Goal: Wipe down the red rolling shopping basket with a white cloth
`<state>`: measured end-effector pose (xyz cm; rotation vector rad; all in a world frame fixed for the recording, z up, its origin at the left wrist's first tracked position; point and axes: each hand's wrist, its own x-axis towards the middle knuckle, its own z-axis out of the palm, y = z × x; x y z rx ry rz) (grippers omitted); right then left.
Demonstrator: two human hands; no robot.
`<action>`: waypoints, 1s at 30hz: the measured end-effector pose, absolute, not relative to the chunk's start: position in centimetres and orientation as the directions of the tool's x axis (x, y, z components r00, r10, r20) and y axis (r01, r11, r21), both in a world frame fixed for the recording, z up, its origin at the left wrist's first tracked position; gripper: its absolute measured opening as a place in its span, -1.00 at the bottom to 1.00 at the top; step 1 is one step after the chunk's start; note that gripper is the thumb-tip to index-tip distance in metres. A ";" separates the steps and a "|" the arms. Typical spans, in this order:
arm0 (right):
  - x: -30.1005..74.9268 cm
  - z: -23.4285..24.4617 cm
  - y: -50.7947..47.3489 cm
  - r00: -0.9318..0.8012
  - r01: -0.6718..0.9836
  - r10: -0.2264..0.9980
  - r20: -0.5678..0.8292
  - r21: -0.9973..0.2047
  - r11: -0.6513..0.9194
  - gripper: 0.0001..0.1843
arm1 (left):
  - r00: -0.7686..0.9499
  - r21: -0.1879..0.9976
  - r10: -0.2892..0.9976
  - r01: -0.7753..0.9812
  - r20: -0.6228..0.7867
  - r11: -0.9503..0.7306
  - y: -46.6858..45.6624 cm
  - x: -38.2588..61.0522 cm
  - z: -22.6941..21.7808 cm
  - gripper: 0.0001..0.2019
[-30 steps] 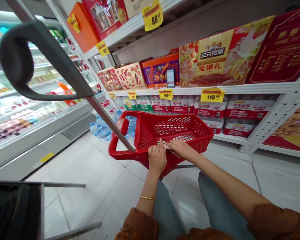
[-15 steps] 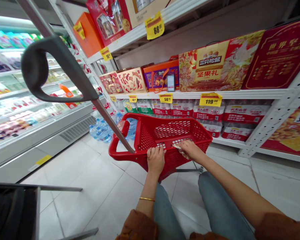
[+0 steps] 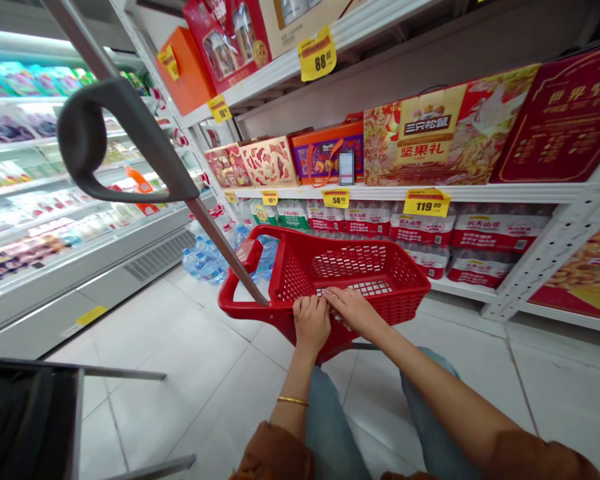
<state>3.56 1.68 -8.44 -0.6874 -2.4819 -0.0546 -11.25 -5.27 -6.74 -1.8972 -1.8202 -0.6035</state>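
Observation:
A red wheeled shopping basket (image 3: 380, 310) with a latticed plastic body stands on the floor before me. My left hand (image 3: 311, 325) is closed over its near rim, with the fingers curled inward. Right beside it, my right hand (image 3: 353, 310) lies across the same rim, its fingertips close to the left knuckles. A crumpled whitish wipe, mostly hidden, is under the right palm. From the basket's left end rises a metal pole (image 3: 225, 250) topped by a dark grey loop handle (image 3: 130, 143). Inside, the visible part of the basket floor shows only lattice.
White shelving (image 3: 480, 193) with boxed gift packs and shrink-wrapped bottled water stands behind the basket. A refrigerated display case (image 3: 105, 280) runs along the left. Blue-tinted bottles (image 3: 205, 259) sit on the floor near it. A black object with metal legs (image 3: 25, 413) is at the lower left.
My right hand has slid left along the near rim with the wipe, up to my left hand. The left hand keeps its place on the rim. The view has shifted slightly.

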 end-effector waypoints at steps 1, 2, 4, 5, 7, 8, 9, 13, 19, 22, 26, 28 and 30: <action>3.2 -8.3 1.6 -0.717 0.495 0.471 0.514 -0.101 0.863 -0.51 | 0.040 -0.015 0.808 0.999 0.588 -0.038 -5.3 -11.4 -6.8 -0.83; 3.1 -8.2 1.6 -0.720 0.506 0.482 0.499 -0.098 0.857 -0.53 | 0.041 -0.014 0.808 0.999 0.588 -0.041 -5.3 -11.5 -6.8 -0.83; 3.2 -8.1 1.7 -0.726 0.520 0.499 0.473 -0.096 0.849 -0.61 | 0.044 -0.009 0.808 0.999 0.588 -0.049 -5.4 -11.8 -6.8 -0.81; 3.3 -8.0 1.8 -0.728 0.523 0.501 0.468 -0.093 0.847 -0.65 | 0.047 -0.006 0.808 0.999 0.588 -0.053 -5.5 -11.9 -6.8 -0.81; 3.6 -8.0 1.8 -0.731 0.523 0.494 0.471 -0.078 0.849 -0.72 | 0.048 -0.003 0.807 0.998 0.589 -0.057 -5.6 -12.2 -6.8 -0.80; 3.7 -8.0 1.8 -0.732 0.522 0.488 0.476 -0.070 0.850 -0.74 | 0.049 -0.002 0.806 0.998 0.590 -0.059 -5.7 -12.3 -6.8 -0.79; 3.8 -8.1 1.9 -0.730 0.522 0.483 0.484 -0.062 0.851 -0.75 | 0.048 -0.002 0.806 0.998 0.590 -0.058 -5.7 -12.4 -6.8 -0.79; 4.3 -9.0 2.1 -0.712 0.511 0.458 0.533 -0.053 0.858 -0.74 | 0.043 -0.002 0.809 0.999 0.586 -0.052 -5.9 -12.8 -6.7 -0.79; 7.3 -10.9 2.8 -0.696 0.539 0.474 0.538 -0.045 0.841 -0.65 | 0.047 -0.004 0.822 0.998 0.567 -0.055 -6.1 -13.8 -6.7 -0.79; 9.4 -11.9 3.2 -0.679 0.562 0.494 0.543 -0.049 0.825 -0.64 | 0.056 0.000 0.824 0.998 0.564 -0.067 -6.2 -14.3 -6.5 -0.78; 11.9 -12.9 3.7 -0.650 0.580 0.517 0.557 -0.077 0.811 -0.65 | 0.061 0.020 0.828 0.996 0.558 -0.087 -6.3 -14.7 -6.3 -0.77; 12.6 -13.0 3.8 -0.639 0.586 0.530 0.557 -0.093 0.805 -0.65 | 0.057 0.034 0.828 0.995 0.558 -0.092 -6.4 -14.6 -6.2 -0.77; 12.8 -12.9 3.6 -0.629 0.590 0.537 0.562 -0.104 0.801 -0.62 | 0.030 0.041 0.821 0.997 0.571 -0.065 -6.5 -14.1 -6.1 -0.78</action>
